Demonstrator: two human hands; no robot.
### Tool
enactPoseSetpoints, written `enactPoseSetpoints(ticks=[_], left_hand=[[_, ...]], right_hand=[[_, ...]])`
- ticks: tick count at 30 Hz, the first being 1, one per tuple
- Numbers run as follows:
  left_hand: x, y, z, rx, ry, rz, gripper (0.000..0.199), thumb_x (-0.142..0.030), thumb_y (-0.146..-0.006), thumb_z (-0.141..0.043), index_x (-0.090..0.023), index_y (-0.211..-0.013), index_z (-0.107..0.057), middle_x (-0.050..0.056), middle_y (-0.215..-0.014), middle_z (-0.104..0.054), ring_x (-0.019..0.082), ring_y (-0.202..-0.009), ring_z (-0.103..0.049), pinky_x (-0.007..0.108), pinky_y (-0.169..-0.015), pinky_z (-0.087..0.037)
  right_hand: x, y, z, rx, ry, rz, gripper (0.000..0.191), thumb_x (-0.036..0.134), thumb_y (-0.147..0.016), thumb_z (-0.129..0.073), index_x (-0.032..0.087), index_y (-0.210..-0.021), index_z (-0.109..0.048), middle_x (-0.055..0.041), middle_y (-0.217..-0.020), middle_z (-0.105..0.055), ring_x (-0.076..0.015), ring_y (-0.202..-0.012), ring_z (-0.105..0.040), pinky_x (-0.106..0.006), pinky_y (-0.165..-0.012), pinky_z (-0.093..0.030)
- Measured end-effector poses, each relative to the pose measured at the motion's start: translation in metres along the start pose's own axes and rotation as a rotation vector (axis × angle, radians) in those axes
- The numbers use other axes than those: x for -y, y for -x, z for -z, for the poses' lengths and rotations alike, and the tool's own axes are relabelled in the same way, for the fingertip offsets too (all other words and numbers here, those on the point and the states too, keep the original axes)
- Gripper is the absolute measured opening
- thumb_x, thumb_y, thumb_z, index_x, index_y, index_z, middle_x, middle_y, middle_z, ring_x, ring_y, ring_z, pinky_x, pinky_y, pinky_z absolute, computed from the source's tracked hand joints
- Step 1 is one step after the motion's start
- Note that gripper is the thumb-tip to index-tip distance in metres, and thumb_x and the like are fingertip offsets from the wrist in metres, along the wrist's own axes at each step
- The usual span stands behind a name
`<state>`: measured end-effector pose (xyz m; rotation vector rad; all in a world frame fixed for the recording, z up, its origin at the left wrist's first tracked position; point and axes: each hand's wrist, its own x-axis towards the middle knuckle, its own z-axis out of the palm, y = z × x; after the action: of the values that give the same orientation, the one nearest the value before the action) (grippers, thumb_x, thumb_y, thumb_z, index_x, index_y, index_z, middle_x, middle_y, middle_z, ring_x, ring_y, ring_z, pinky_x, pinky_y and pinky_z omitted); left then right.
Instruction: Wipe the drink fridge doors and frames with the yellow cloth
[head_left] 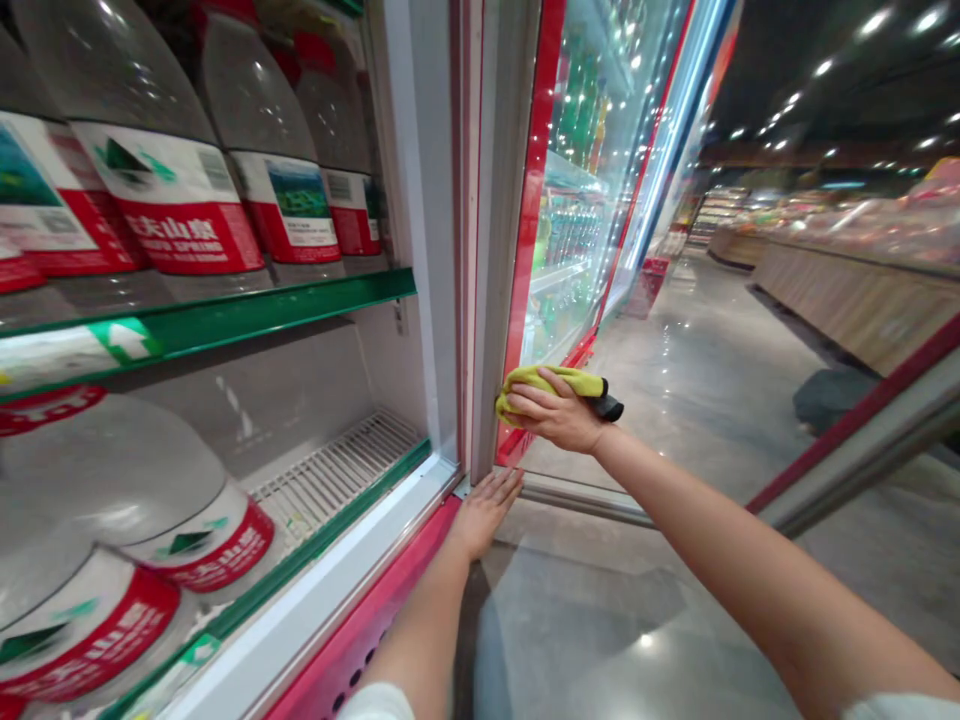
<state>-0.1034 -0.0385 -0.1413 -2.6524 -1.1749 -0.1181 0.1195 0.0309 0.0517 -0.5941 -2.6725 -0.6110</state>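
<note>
A folded yellow cloth (555,384) with a dark grey side is under my right hand (559,412), whose fingers wrap over it. The cloth is pressed to the lower inner part of the opened glass door (570,250), near its hinge side. Lower and to the left, my left hand (489,508) lies flat with fingers stretched out, at the bottom corner where the door meets the cooler frame (442,300). Nothing shows in that hand.
Large water bottles (176,200) with red and white labels stand on the cooler's green-edged shelf (285,318); more (202,530) are below, beside a white wire rack (345,465). The door's bottom rail (585,495) spans the grey floor. Wood-sided display counters (840,290) stand to the right.
</note>
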Motion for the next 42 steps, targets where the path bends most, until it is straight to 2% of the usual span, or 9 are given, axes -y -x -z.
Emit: enactPoseSetpoints(ticks=[6,9,12,17,21,26,32,38,42], left_hand=[[0.002,0.004,0.012,0.030,0.042,-0.023,0.073,-0.011,-0.089,-0.049,-0.017,-0.159,-0.032,0.010,-0.166,-0.035,0.020,-0.155,-0.028,0.040,-0.126,-0.025],[0.003,0.005,0.011,-0.010,0.067,-0.016,0.070,-0.013,-0.091,-0.048,-0.020,-0.159,-0.033,0.008,-0.164,-0.040,0.018,-0.154,-0.032,0.038,-0.127,-0.024],[0.006,0.006,0.007,-0.033,0.085,-0.011,0.070,-0.011,-0.090,-0.047,-0.020,-0.158,-0.035,0.006,-0.165,-0.037,0.017,-0.154,-0.030,0.037,-0.127,-0.023],[0.012,0.005,0.002,-0.051,0.098,-0.035,0.080,-0.004,-0.082,-0.047,-0.022,-0.158,-0.033,0.003,-0.167,-0.032,0.014,-0.156,-0.026,0.035,-0.127,-0.023],[0.012,0.002,0.008,-0.035,0.061,-0.056,0.083,-0.005,-0.080,-0.049,-0.020,-0.159,-0.030,0.006,-0.169,-0.026,0.016,-0.157,-0.021,0.038,-0.128,-0.022],[0.001,-0.022,0.030,-0.133,0.000,-0.031,0.079,-0.006,-0.089,-0.044,-0.025,-0.162,-0.022,0.004,-0.171,-0.021,0.019,-0.159,-0.014,0.047,-0.128,-0.019],[-0.008,-0.052,0.030,-0.231,0.070,0.049,0.079,-0.011,-0.092,-0.044,-0.024,-0.164,-0.016,0.002,-0.169,-0.026,0.022,-0.158,-0.020,0.047,-0.127,-0.024],[-0.010,-0.052,0.019,-0.278,0.108,0.043,0.081,-0.008,-0.090,-0.042,-0.025,-0.164,-0.012,-0.001,-0.168,-0.026,0.021,-0.158,-0.020,0.045,-0.127,-0.023],[-0.017,-0.050,0.019,-0.280,0.116,0.049,0.085,-0.006,-0.088,-0.043,-0.022,-0.165,-0.011,0.002,-0.170,-0.021,0.023,-0.159,-0.015,0.049,-0.129,-0.018]], right_hand=[[0.018,0.013,-0.039,0.029,0.145,0.344,0.037,0.014,-0.097,-0.050,0.025,-0.128,-0.068,-0.0011,-0.135,-0.068,-0.0182,-0.139,-0.052,-0.043,-0.124,-0.032],[0.016,0.016,-0.043,-0.051,0.195,0.424,0.034,0.014,-0.096,-0.052,0.025,-0.122,-0.071,-0.0008,-0.132,-0.070,-0.0168,-0.135,-0.055,-0.040,-0.120,-0.037],[0.005,0.016,-0.024,-0.153,0.236,0.348,0.033,0.015,-0.097,-0.051,0.025,-0.121,-0.071,-0.0016,-0.140,-0.065,-0.0183,-0.138,-0.052,-0.043,-0.122,-0.035],[-0.016,0.008,0.019,-0.216,0.275,0.055,0.047,0.014,-0.099,-0.048,0.028,-0.144,-0.056,-0.0027,-0.154,-0.054,-0.0208,-0.148,-0.041,-0.051,-0.127,-0.024],[-0.015,0.007,0.027,-0.187,0.240,-0.163,0.050,0.016,-0.101,-0.045,0.038,-0.146,-0.054,0.0023,-0.155,-0.052,-0.0216,-0.147,-0.044,-0.053,-0.129,-0.022],[-0.022,-0.009,0.042,-0.290,0.245,-0.166,0.053,0.017,-0.102,-0.046,0.046,-0.146,-0.051,0.0062,-0.154,-0.053,-0.0210,-0.147,-0.044,-0.053,-0.129,-0.024],[-0.058,-0.075,0.093,-0.461,0.321,-0.210,0.059,0.017,-0.102,-0.047,0.045,-0.153,-0.041,0.0027,-0.160,-0.043,-0.0263,-0.153,-0.034,-0.061,-0.128,-0.017],[-0.059,-0.090,0.103,-0.453,0.347,-0.157,0.052,0.017,-0.104,-0.041,0.040,-0.151,-0.044,0.0042,-0.159,-0.044,-0.0247,-0.153,-0.034,-0.067,-0.125,-0.017],[-0.048,-0.081,0.099,-0.300,0.289,-0.106,0.054,0.014,-0.102,-0.043,0.039,-0.151,-0.045,0.0043,-0.159,-0.047,-0.0247,-0.155,-0.030,-0.066,-0.126,-0.016]])
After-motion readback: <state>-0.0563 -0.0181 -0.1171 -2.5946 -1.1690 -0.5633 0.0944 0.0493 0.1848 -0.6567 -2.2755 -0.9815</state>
